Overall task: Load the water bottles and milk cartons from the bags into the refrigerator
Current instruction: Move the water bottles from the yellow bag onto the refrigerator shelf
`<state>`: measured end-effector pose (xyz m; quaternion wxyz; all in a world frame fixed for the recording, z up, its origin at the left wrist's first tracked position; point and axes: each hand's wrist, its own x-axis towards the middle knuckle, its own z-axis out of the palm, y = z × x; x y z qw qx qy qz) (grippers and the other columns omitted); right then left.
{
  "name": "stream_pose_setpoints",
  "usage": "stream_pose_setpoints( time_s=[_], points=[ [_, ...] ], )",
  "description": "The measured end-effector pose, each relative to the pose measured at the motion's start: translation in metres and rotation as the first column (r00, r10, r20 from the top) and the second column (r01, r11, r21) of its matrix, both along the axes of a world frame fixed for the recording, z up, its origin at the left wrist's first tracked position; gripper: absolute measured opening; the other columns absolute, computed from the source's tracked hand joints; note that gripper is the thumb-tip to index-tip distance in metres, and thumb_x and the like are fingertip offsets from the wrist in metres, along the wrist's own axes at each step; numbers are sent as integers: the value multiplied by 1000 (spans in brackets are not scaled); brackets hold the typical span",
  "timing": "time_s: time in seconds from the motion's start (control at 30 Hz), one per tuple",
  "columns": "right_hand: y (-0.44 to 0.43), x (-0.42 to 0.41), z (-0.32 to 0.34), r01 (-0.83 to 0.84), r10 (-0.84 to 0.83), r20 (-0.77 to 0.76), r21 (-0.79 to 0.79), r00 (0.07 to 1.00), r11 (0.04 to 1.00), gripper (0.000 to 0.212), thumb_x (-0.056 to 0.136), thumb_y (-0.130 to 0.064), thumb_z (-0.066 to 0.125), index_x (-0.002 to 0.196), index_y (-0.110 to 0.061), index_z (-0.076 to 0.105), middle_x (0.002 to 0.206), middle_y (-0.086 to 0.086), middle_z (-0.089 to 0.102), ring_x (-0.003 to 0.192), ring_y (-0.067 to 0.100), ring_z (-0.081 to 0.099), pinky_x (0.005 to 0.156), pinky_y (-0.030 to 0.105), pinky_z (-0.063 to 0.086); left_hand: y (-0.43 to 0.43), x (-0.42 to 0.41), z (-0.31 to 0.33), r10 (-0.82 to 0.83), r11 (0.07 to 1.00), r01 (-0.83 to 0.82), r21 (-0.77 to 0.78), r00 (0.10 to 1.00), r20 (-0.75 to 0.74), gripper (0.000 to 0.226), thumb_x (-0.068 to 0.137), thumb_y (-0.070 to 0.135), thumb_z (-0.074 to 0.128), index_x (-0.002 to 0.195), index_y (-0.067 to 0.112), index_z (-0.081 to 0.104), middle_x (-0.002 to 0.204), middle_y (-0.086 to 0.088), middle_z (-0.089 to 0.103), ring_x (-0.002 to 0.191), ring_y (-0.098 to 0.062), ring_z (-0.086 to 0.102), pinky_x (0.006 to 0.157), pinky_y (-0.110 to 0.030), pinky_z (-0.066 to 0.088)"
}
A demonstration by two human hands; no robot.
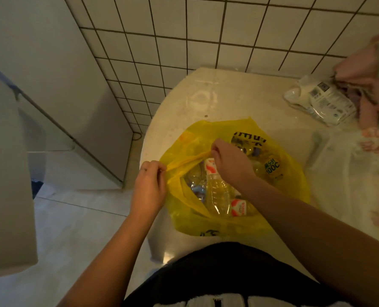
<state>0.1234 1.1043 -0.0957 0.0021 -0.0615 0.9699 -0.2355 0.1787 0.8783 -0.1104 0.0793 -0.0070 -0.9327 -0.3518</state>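
A pale grey refrigerator (77, 89) stands left of the counter (228, 96), well apart from the bags; a tiled wall runs behind the counter's far edge; a yellow bag (290, 187) sits at the counter's near left edge, its mouth pulled open; a white bag (339, 173) lies just beside it toward the right edge; a pink cloth (365, 69) is heaped at the far right corner, with a wrapped pack of white cartons (323, 100) touching it; inside the yellow bag lie clear water bottles (219, 193), one bearing a red-and-white label, another a yellow label; the left hand (149, 187) has its grip pinched on the bag's stretched handle at the left; the right hand (230, 160) clenches its grip on the same handle's other end, above the bottles.
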Motion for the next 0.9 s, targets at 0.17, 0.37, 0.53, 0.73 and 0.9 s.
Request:
stream_pose_setpoints(
  time_s=[0.17, 0.37, 0.53, 0.73, 0.9],
  points=[
    [-29, -31, 10, -162, 171, 74, -118, 982, 980, 14, 100, -16, 48, 109, -13, 59, 105, 6, 63, 93, 24, 59, 73, 32, 43, -27, -6, -16, 97, 995, -97, 0, 995, 5, 15, 93, 2, 53, 97, 14, 63, 102, -4, 49, 84, -12, 49, 67, -15, 37],
    [-25, -43, 4, -182, 199, 83, -184, 976, 966, 36, 91, -7, 57, 127, -15, 55, 133, 4, 50, 111, 21, 56, 93, 37, 48, -25, -18, -36, 99, 985, -47, -164, 940, 327, 26, 92, 18, 56, 116, 13, 65, 130, -10, 52, 114, -30, 53, 96, -39, 46],
    [-8, -5, 0, -170, 180, 52, -162, 982, 972, 31, 86, -20, 67, 117, -20, 62, 113, -4, 54, 102, 13, 56, 86, 32, 48, -7, -10, -13, -15, 998, 15, -54, 1000, -2, 27, 88, 33, 62, 112, 21, 63, 130, -1, 52, 120, -23, 43, 97, -39, 41],
    [-8, 36, -13, -133, 148, 90, -147, 985, 980, 56, 85, -30, 69, 137, -27, 48, 133, -1, 52, 121, 19, 48, 100, 38, 41, 8, 17, 3, -288, 946, 305, -111, 947, 144, 53, 85, 68, 50, 120, 29, 57, 120, 8, 54, 106, -13, 50, 86, -36, 49],
    [-15, 33, -16, -110, 125, 131, -111, 983, 988, 58, 85, -35, 68, 138, -29, 45, 134, -1, 56, 122, 25, 47, 100, 38, 37, 25, 32, -5, -144, 989, 145, 21, 935, 324, 20, 89, 36, 61, 94, 27, 44, 86, 8, 50, 81, -19, 56, 57, -28, 33]
  ],
)
